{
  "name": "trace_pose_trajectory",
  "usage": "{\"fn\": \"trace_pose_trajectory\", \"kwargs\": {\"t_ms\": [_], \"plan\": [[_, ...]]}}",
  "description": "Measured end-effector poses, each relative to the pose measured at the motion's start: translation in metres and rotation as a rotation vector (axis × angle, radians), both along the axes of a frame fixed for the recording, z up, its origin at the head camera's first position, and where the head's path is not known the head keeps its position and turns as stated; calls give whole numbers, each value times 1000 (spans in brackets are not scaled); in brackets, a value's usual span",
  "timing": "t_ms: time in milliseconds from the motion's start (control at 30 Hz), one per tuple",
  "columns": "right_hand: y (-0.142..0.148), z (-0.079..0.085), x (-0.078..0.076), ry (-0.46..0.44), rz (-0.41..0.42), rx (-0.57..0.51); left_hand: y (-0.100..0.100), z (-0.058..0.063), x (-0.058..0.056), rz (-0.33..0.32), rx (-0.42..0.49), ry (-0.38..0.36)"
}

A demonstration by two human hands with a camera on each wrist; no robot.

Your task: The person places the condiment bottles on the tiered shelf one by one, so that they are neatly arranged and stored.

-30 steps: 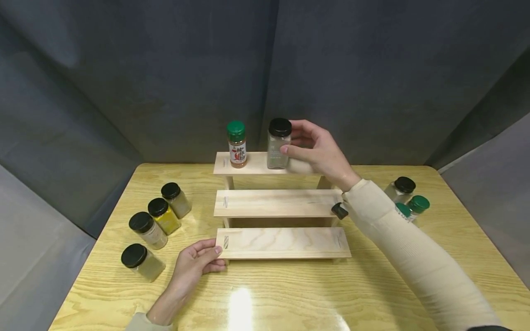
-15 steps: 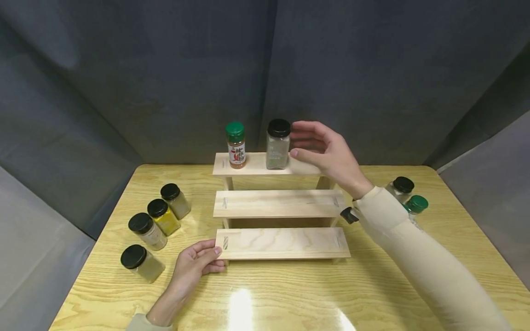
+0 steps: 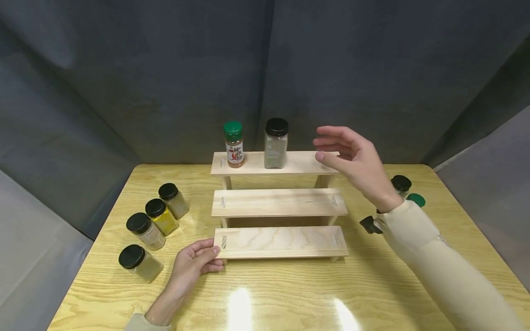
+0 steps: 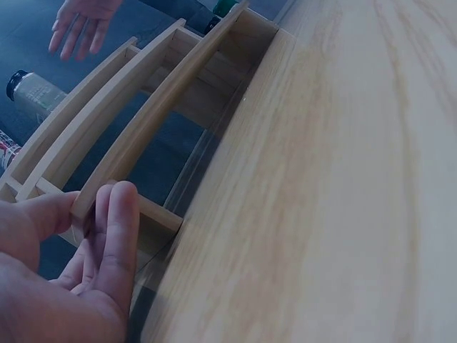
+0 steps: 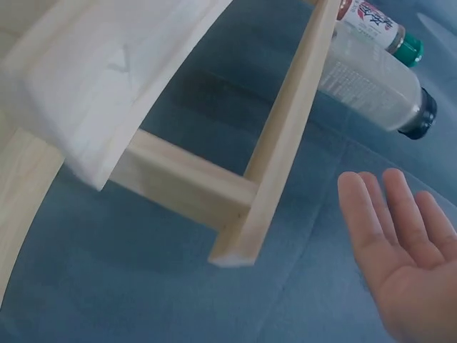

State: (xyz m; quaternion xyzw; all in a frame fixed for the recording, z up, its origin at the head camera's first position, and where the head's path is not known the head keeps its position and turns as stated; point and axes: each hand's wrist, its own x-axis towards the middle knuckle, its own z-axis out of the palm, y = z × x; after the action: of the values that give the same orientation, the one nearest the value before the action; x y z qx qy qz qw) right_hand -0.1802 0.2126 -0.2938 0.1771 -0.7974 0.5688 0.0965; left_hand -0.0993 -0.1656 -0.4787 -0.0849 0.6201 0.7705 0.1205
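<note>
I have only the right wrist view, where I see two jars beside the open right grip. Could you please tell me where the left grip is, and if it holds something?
Observer: The left grip holds the left end of the lowest shelf.

Operator: Thank you. Are there more jars that my view does not show?

Observer: Yes, four black-lidded jars are on the table, to the left of the rack.

Operator: And to the right of the rack, is there also something?

Observer: A black lid and a green lid show there, but the sleeve partly blocks that spot.
</note>
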Motion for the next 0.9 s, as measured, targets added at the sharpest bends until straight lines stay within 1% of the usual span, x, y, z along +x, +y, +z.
{"fn": "trace_pose_trajectory", "kwargs": {"t_ms": [100,233,333,400,600,700,900], "plan": [[9,0,11,-12,-17,8,1,-1,0,3,3,-3],[24,1,25,-31,-21,-29,2,-2,0,7,4,-3],[35,2,35,-26,-38,-41,1,-1,0,8,3,0],[43,3,39,-9,-53,-40,1,-1,0,11,0,1],[68,3,52,-2,-66,-120,0,1,2,19,-23,-6],[79,3,59,-1,-85,-141,1,1,2,21,-33,-11],[101,-3,73,15,-100,-199,3,0,2,37,-32,-27]]}}
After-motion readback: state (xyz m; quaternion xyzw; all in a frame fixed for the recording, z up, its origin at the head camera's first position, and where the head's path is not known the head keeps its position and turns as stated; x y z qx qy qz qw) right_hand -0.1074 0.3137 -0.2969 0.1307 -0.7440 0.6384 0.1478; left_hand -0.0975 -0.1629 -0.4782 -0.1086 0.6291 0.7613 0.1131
